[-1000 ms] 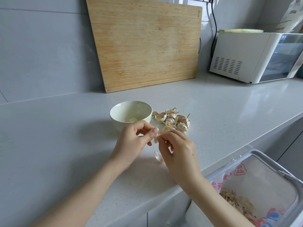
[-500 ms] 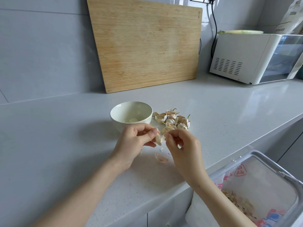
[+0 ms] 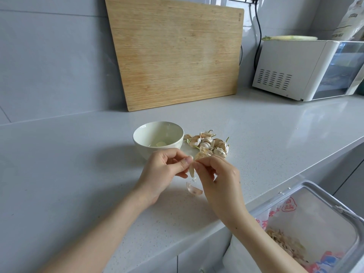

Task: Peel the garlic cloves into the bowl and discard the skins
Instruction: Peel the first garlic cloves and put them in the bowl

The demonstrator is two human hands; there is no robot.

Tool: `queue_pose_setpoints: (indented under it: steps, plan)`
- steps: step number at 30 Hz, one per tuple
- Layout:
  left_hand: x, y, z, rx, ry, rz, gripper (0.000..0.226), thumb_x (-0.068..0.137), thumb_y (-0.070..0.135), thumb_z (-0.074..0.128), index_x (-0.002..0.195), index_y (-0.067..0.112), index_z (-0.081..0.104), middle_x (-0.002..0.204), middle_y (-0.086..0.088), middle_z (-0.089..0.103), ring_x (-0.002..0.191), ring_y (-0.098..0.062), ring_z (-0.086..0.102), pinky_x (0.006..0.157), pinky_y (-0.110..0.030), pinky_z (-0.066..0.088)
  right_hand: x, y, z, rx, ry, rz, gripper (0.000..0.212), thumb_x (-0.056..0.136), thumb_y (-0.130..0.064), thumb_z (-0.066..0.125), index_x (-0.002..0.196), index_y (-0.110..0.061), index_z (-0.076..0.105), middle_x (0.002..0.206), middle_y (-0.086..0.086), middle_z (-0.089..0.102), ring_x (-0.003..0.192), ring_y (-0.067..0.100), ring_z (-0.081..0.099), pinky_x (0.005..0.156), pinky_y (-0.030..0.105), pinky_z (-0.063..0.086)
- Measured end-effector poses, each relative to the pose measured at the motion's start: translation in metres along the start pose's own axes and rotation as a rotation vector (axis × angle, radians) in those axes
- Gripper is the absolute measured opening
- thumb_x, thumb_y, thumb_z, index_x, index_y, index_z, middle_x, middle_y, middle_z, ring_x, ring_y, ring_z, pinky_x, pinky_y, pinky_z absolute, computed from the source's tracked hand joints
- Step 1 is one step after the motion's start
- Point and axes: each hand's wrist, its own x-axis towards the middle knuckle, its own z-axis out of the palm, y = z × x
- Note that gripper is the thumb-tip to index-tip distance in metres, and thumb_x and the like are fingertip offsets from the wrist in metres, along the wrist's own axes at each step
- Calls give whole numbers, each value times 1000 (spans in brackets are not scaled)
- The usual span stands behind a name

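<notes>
Rightward the right hand [image 3: 217,179] had been shifted, uncovering a curled papery skin [image 3: 194,190] on the speckled grey countertop [image 3: 78,174]. A smooth pale clove [image 3: 191,171] was pinched between it and the left hand [image 3: 162,173] at centre frame, below the glossy bowl [image 3: 140,147].

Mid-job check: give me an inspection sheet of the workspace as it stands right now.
Surface: grey countertop, no spills seen.
Job's things: bowl holds at least one peeled clove; pile of unpeeled cloves beside it; garlic clove held between the hands.
Clutter: loose skin on the counter below the hands.
Grippers: left hand and right hand both pinch the garlic clove.
Cables: black cable hangs down the wall behind the white appliance.
Surroundings: cutting board leans on the wall; lined bin with skins beside the counter edge.
</notes>
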Motion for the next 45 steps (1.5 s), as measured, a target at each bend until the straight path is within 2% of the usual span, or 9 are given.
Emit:
queue_pose_setpoints:
  steps: [6,11,13,15,17,22,29,37,45]
  plan:
    - [2,2,-2,-102,40,-56,13,84,4,61,72,3,65,62,-6,59,57,-11,53,54,-19,47,-2,-5,-4,55,-21,2,16,83,-15,59,66,-14,60,60,-11,51,57,3,44,53,10,31]
    - [4,2,-3,-247,73,-85,10,85,3,57,80,3,66,66,0,65,61,-8,58,58,-19,51,3,2,-5,-38,-33,258,42,90,-27,60,58,-2,55,50,3,54,48,17,42,50,28,31]
    - [5,1,-4,-259,69,-85,9,85,3,57,83,2,66,67,-1,66,61,-8,59,59,-18,51,4,4,-3,-85,-50,273,31,89,-20,59,64,-1,59,55,7,56,53,20,46,55,34,36]
    - [5,0,-4,-264,72,-81,9,85,4,57,84,2,66,68,-2,67,61,-9,60,59,-18,51,4,2,-5,-28,-69,272,10,86,-8,58,80,-11,66,63,-1,59,59,11,49,59,26,40]
    - [5,-1,-4,-258,70,-73,9,85,4,57,85,3,67,69,-3,67,62,-9,61,60,-18,52,4,-1,-6,59,-88,275,16,89,-9,56,91,-18,68,70,-6,63,64,9,53,62,24,42]
    - [4,-2,0,-283,49,-68,9,82,8,59,82,3,67,64,-2,67,60,-9,63,58,-18,52,7,-9,-6,190,-191,287,37,88,-39,54,69,-9,64,56,-12,58,52,4,45,53,16,33]
    - [1,-4,3,93,11,68,41,74,44,58,67,4,59,48,5,43,46,-9,34,45,-16,28,8,-7,-1,377,-231,390,29,92,-27,55,65,-18,56,56,-10,49,50,4,39,47,15,34]
    - [1,-6,4,148,-39,107,32,95,15,47,65,12,56,59,3,50,51,0,42,56,-15,37,9,-4,-2,673,-299,527,27,95,-16,48,70,-7,54,60,-2,43,53,7,33,47,17,29]
    - [-3,-1,5,103,-38,151,30,96,10,44,68,9,54,53,13,51,55,-1,43,57,-13,38,15,1,-8,846,-336,646,25,82,-28,53,70,-6,52,58,1,38,55,12,30,49,22,25]
